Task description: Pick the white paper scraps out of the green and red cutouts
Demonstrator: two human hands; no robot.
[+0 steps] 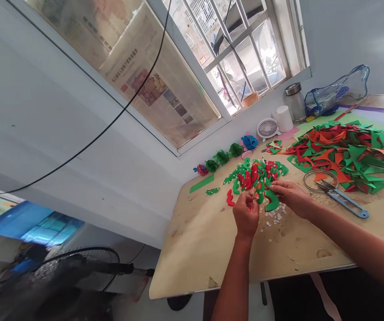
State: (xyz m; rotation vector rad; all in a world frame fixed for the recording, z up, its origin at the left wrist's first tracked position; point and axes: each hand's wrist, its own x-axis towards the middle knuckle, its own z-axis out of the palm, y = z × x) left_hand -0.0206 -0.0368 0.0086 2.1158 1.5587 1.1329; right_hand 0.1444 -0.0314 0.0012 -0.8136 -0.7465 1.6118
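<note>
My left hand (245, 212) is closed in a pinch on a green paper piece (259, 196) above the table. My right hand (287, 192) is closed at the other side, its fingertips at a curved green paper piece (272, 200). Just beyond the hands lies a pile of red and green cut paper pieces with white specks (252, 174). A wavy red piece (230, 197) rests left of my left hand, and a green one (212, 191) lies farther left. Small white paper bits (274, 220) are scattered below the hands.
Blue-handled snips (348, 203) and a clear ring (307, 182) lie to the right, beside a large heap of paper scraps (355, 156). Along the wall stand a small fan (268, 129), a white cylinder (284, 118), a glass jar (297, 104) and green paper shapes (221, 157).
</note>
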